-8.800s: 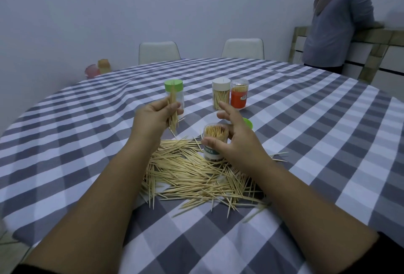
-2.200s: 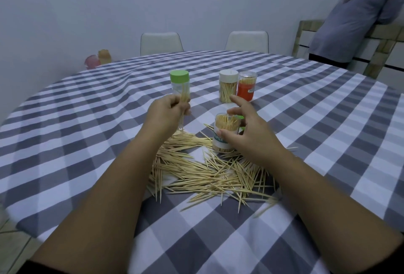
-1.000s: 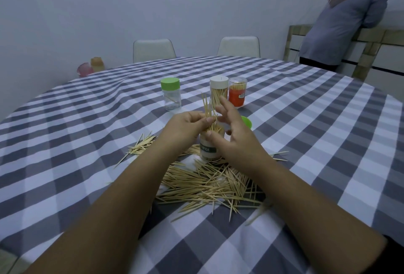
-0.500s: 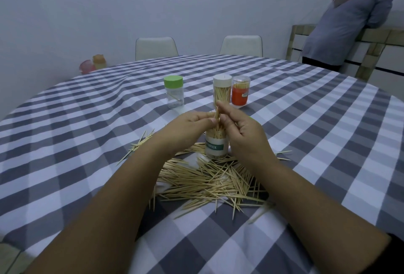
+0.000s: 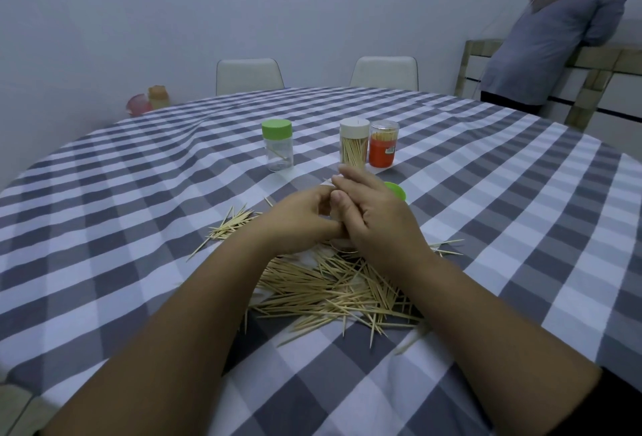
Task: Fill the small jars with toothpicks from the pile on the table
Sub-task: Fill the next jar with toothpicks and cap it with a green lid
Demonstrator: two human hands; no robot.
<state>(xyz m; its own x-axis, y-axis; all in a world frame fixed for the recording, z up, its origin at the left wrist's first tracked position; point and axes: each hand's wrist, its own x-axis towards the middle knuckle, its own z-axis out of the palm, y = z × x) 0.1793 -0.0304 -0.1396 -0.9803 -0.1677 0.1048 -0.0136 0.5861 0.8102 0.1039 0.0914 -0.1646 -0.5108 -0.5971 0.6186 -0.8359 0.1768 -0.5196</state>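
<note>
Both hands (image 5: 347, 216) cover jar (image 5: 342, 244)

head-worn view, facing forward, angled down

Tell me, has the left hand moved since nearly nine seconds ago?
Yes. The left hand was in front of the green-lidded jar; now it is further right, against the right hand.

- The left forearm is stretched from 7 o'clock toward the centre, bare to the wrist.
- The left hand (image 5: 298, 218) is seen with fingers curled inward, fingertips pressed against the right hand.
- The right forearm is brought in from 5 o'clock.
- The right hand (image 5: 373, 215) is cupped, back upward, thumb tucked beside the left fingers; what is enclosed is hidden.
</note>
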